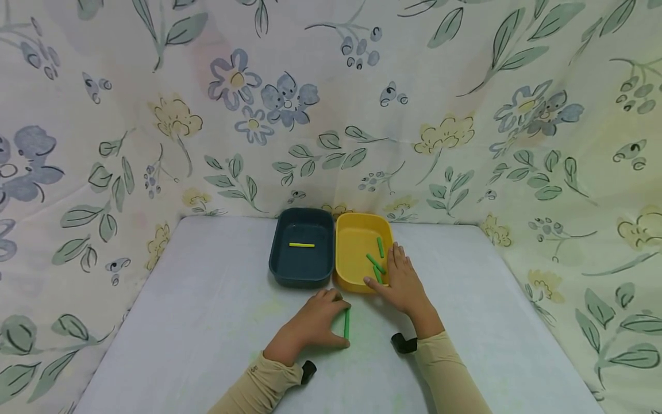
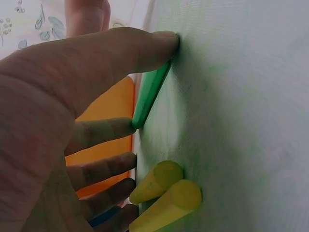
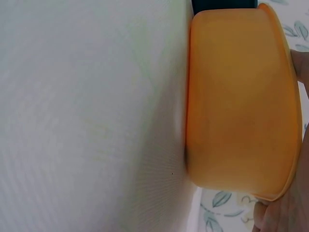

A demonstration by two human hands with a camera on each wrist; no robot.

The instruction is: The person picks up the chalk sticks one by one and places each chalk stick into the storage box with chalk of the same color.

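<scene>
My left hand (image 1: 320, 319) pinches a green chalk stick (image 1: 347, 325) by its two ends, thumb at the near end and index finger at the far end, low over the table. Two yellow chalk sticks (image 2: 166, 208) lie by its other fingers in the left wrist view; the hand hides them from the head view. My right hand (image 1: 405, 284) rests at the near right corner of the yellow tray (image 1: 354, 253), thumb over the front rim and straight fingers along the right side. Several green chalk sticks (image 1: 376, 263) lie inside that tray.
Left of the yellow tray, close beside it, stands a dark blue tray (image 1: 302, 273) with one yellow chalk stick (image 1: 301, 245) in it. A white cloth (image 1: 207, 322) with faint green smudges covers the table. Flower-patterned fabric (image 1: 331, 115) hangs behind and at both sides.
</scene>
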